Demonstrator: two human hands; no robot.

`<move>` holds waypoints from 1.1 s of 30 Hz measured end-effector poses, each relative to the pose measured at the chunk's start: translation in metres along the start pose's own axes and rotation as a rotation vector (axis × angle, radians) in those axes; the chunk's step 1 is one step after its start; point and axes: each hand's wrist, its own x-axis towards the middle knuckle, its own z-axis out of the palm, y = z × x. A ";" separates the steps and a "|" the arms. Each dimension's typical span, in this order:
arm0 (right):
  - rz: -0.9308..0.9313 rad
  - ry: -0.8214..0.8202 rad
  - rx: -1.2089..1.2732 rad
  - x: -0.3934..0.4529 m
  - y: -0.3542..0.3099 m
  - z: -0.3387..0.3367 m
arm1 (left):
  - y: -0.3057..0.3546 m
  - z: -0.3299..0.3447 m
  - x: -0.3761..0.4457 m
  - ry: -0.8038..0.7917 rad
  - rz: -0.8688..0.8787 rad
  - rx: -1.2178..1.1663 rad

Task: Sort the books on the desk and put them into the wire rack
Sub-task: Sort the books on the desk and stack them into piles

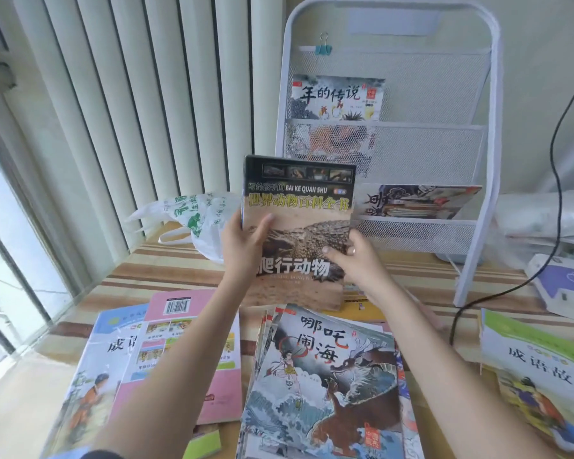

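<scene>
Both hands, left (242, 241) and right (362, 260), grip the reptile encyclopedia (299, 233) upright above the counter (166, 260), before the wire rack (444, 144). Risk: its corner may snag the mesh pocket edge.

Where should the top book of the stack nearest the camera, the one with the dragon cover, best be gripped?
By the dragon book's near-right corner, from the right. It lies flat and skewed on the fanned stack, so that corner overhangs and fingers could likely slip under; both hands are now on the crocodile book.
</scene>
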 end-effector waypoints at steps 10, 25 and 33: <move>0.132 -0.465 -0.360 -0.008 0.049 -0.002 | -0.022 0.002 0.000 0.040 -0.063 0.022; -0.071 -0.504 -0.786 -0.013 0.081 -0.036 | -0.022 0.006 -0.004 0.161 -0.122 0.047; -0.006 -0.468 -0.755 -0.031 0.067 -0.044 | -0.017 0.006 -0.005 0.147 -0.161 0.187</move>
